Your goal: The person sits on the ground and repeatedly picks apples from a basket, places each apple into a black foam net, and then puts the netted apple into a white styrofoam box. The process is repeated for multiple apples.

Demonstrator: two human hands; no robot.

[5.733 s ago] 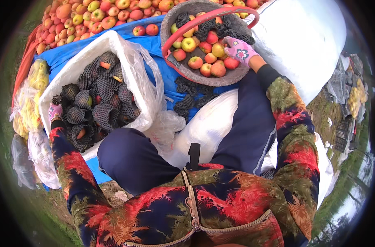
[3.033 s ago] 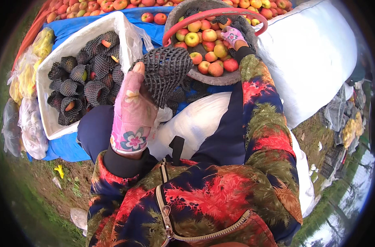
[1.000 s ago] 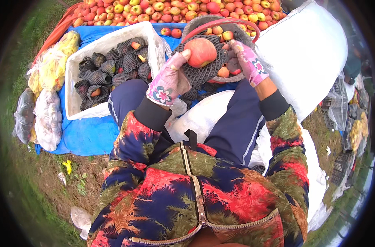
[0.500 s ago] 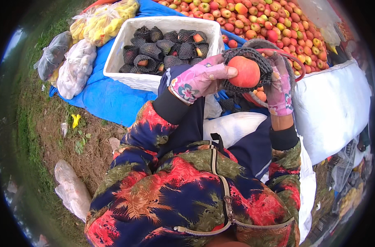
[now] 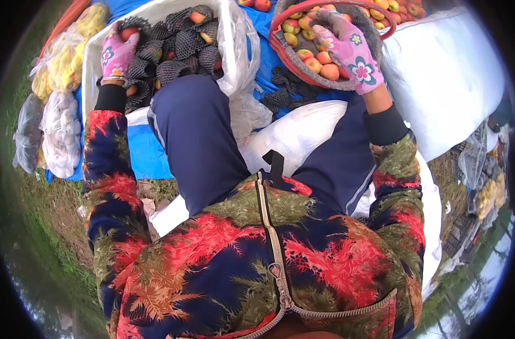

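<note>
Two gloved hands [image 5: 353,53], one crate [image 5: 229,42], one basket [image 5: 332,85] and one red apple [image 5: 129,34] in the left grasp, top of frame; two loose apples [image 5: 262,5], top centre; one white sack [image 5: 446,85], upper right; one grey bag [image 5: 28,135], left. Netted apples [image 5: 187,44] overlap beyond counting.

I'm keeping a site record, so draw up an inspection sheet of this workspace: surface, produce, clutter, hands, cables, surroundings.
Surface: blue tarp spread under the white crate.
Produce: apples in black mesh sleeves fill much of the crate; bare apples lie in the red-handled basket.
Clutter: loose black sleeves between crate and basket; clear plastic beside the crate.
Hands: left hand holds a red apple at the crate; right hand is at the basket, grip unclear.
Cables: nothing seen.
Surroundings: filled plastic bags at left, large white sack at right.
</note>
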